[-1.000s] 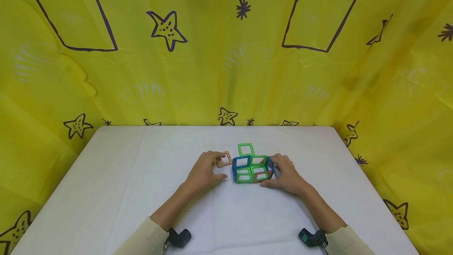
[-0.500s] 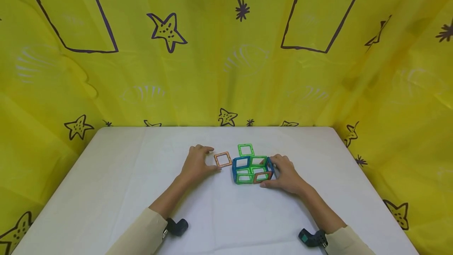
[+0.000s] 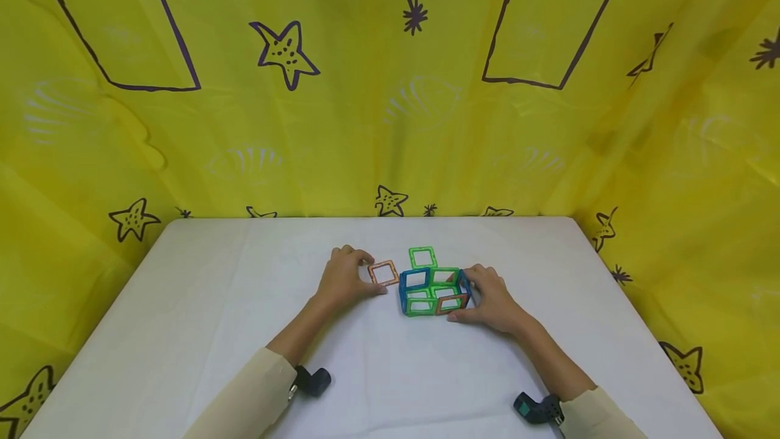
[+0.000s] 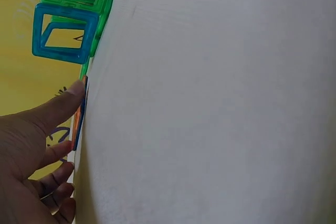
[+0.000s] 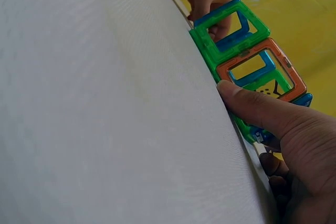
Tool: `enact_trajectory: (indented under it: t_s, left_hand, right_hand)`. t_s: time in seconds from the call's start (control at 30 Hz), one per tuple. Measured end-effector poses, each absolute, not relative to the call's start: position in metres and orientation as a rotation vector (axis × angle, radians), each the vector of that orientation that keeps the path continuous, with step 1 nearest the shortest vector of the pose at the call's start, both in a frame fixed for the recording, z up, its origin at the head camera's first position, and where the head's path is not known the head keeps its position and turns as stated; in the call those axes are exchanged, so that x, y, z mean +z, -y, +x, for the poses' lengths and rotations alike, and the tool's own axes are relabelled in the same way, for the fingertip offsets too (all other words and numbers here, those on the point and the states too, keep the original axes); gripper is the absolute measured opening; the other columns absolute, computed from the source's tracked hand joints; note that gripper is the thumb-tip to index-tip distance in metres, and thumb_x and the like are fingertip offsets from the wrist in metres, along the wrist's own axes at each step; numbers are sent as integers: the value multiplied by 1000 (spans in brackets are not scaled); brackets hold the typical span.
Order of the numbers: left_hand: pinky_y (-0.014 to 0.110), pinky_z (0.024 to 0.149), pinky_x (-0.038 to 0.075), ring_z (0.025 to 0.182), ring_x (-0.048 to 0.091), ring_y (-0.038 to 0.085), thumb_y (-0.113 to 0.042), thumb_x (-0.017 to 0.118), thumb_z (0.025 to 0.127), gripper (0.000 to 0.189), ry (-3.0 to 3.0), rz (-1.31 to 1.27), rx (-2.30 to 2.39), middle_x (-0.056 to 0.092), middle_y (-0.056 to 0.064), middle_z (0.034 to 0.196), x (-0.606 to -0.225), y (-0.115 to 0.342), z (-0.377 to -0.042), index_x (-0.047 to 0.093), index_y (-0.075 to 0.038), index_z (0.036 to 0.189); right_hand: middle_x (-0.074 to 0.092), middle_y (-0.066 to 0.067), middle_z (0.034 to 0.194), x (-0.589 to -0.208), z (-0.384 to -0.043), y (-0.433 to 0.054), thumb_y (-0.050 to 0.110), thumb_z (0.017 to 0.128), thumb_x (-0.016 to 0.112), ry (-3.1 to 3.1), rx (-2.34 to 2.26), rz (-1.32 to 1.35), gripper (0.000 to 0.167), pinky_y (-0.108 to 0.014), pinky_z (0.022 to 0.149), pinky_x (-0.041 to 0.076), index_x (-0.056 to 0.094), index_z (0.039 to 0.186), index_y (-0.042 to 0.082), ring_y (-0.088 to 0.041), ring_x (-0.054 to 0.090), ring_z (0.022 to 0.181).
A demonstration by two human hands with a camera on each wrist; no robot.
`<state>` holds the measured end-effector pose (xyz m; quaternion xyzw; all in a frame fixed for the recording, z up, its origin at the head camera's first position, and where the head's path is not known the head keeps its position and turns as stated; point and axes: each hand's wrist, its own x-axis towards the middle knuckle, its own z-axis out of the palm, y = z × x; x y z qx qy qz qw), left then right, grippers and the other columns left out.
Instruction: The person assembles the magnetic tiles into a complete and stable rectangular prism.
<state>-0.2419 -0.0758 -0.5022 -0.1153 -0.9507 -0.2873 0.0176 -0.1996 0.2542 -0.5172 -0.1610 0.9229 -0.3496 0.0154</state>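
An orange square magnetic tile (image 3: 381,263) lies left of a low box of magnetic tiles (image 3: 436,305) with green, blue and orange walls. My left hand (image 3: 344,276) pinches this loose tile between thumb and index finger. The left wrist view shows the tile edge-on (image 4: 79,119), with a dark blue strip along it. My right hand (image 3: 496,303) grips the box at its right end. Its thumb rests on the orange wall tile (image 5: 290,69) and its fingers reach behind the blue end. A green square tile (image 3: 420,248) lies flat behind the box, seemingly touching it.
The white table (image 3: 244,330) spreads around the tiles and ends at a yellow patterned curtain (image 3: 341,120) behind and at both sides. Dark wrist cameras (image 3: 313,382) sit at both sleeves.
My left hand drew back from the orange tile to the left, then came in again and took it by its edges. The right hand and the tile box have stayed put.
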Motion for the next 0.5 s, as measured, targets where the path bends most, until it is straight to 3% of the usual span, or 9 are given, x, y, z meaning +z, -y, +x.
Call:
enact_trajectory:
  t_s: [0.5]
  left_hand:
    - [39,84,47,100,50,24,-32,94,79,48,2912,-365,-1015,62,3,99,-499,75,-237,76,-6,114]
  right_hand:
    - [60,-2,116,-514,-199,-253,41,73,97,-2877,-1097,-520,71,-44,86,34,68,131,10,-22,42,103]
